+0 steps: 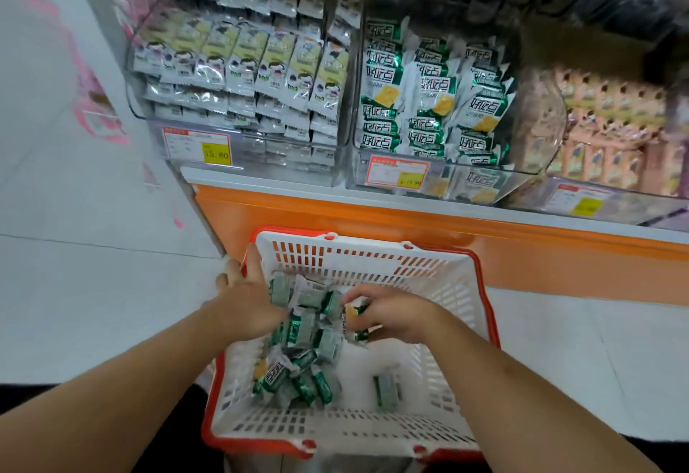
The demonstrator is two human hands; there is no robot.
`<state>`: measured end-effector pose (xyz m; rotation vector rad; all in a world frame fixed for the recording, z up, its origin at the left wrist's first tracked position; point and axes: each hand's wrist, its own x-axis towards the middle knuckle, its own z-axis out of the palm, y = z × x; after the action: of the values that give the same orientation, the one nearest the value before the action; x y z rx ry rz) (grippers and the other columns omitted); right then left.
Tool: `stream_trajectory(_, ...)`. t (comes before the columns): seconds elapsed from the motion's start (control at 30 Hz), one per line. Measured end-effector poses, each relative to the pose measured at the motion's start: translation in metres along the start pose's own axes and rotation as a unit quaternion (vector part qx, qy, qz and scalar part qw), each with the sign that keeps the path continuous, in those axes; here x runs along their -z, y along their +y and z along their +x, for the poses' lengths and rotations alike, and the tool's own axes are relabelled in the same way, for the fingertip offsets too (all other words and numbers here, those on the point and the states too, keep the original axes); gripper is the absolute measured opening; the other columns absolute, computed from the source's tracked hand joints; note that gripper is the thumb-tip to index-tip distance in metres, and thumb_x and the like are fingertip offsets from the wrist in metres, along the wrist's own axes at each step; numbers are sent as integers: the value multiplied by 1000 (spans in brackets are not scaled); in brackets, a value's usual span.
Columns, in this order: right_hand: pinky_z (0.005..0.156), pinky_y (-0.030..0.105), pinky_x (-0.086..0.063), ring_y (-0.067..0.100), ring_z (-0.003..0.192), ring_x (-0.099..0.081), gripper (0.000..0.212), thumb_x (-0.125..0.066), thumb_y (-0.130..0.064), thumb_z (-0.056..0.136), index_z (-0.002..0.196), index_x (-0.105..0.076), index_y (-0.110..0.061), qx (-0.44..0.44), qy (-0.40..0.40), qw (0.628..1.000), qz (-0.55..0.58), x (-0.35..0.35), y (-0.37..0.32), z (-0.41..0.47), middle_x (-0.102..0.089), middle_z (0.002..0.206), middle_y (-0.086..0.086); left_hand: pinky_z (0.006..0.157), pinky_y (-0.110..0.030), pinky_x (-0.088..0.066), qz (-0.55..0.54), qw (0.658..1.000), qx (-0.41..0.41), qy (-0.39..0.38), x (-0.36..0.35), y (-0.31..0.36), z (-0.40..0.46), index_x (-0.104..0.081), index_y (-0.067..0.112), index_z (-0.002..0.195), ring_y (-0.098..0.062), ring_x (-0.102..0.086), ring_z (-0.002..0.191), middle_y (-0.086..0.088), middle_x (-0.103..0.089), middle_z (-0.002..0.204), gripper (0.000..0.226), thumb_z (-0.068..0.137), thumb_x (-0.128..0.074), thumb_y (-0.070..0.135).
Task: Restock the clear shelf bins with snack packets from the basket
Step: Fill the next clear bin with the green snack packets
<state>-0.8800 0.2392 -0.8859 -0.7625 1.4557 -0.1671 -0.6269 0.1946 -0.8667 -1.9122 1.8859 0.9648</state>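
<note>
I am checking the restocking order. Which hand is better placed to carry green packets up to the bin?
Probably the right hand: it already grips green packets and sits below the green-packet bin. The left hand rests at the basket rim, seemingly holding nothing.

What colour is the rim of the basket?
Red-orange, around white slotted walls; the basket rim shows in the head view.

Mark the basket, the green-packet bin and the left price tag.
basket point(373, 256), head view: far white wall.
green-packet bin point(537, 159), head view: clear front right corner.
left price tag point(197, 148), head view: centre of label.
</note>
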Motion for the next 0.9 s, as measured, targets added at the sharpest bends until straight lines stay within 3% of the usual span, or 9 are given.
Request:
stream_trajectory(0.13,84,31,-55,17,100,-60,39,-82,-10,89,121,-72,-30,116,5,990,-84,10,-56,-58,-57,128,0,105,-47,-47,56,996,-45,47,45,26,-35,-36,12,142,-32,-41,133,-15,-39,143,67,88,-69,31)
stream_trajectory(0.23,96,35,-53,14,123,-57,43,-88,-12,83,113,-71,-38,170,31,979,-110,21,-83,-103,-56,145,-4,81,-37,-60,-100,983,-145,-51,76,48,-62,-70,13,112,-17,-69,96,-8,-72,110,25,100,-61,32)
stream_trajectory(0.33,115,46,-43,15,142,-47,47,-92,-13,78,110,-64,-34,213,58,970,-103,30,-96,-148,-58,145,0,84,-40,-64,-358,910,-166,-123,93,72,-93,-70,18,113,-17,-76,96,-2,-76,111,24,98,-70,36)
stream_trajectory(0.4,114,50,-45,15,134,-53,50,-95,-22,74,109,-61,-36,242,108,956,-126,34,-101,-172,-61,136,-2,85,-44,-64,-440,868,-190,-131,100,92,-110,-68,11,119,-17,-76,92,-5,-75,110,31,94,-75,28)
stream_trajectory(0.47,109,48,-49,14,125,-58,53,-95,-29,74,110,-58,-37,261,158,942,-141,36,-106,-191,-62,129,-6,78,-39,-64,-461,856,-210,-102,109,113,-121,-68,10,119,-16,-75,91,-7,-75,111,34,90,-80,23)
stream_trajectory(0.57,113,44,-46,9,133,-54,63,-95,-30,75,122,-54,-44,295,179,929,-132,48,-109,-207,-58,137,-13,74,-33,-61,-421,871,-252,-34,126,141,-123,-71,18,115,-16,-75,94,1,-75,116,31,87,-83,26)
stream_trajectory(0.7,111,41,-46,11,149,-36,92,-88,-25,85,151,-32,-56,324,219,910,-138,88,-119,-223,-32,163,-16,79,-32,-57,-274,903,-308,121,156,176,-112,-69,30,105,-8,-69,94,14,-67,112,21,88,-82,33)
stream_trajectory(0.8,111,37,-40,17,159,-11,103,-78,-22,89,163,-10,-45,301,355,858,-217,122,-118,-219,0,169,-26,67,-32,-59,-207,897,-338,196,173,205,-93,-65,33,104,-10,-69,77,18,-61,112,21,90,-80,35)
stream_trajectory(0.9,124,38,-18,14,159,20,118,-75,-29,91,165,17,-28,234,410,840,-267,146,-108,-203,28,167,-22,49,-25,-43,-128,896,-334,262,181,236,-66,-62,31,108,-13,-63,56,16,-62,113,24,92,-78,37)
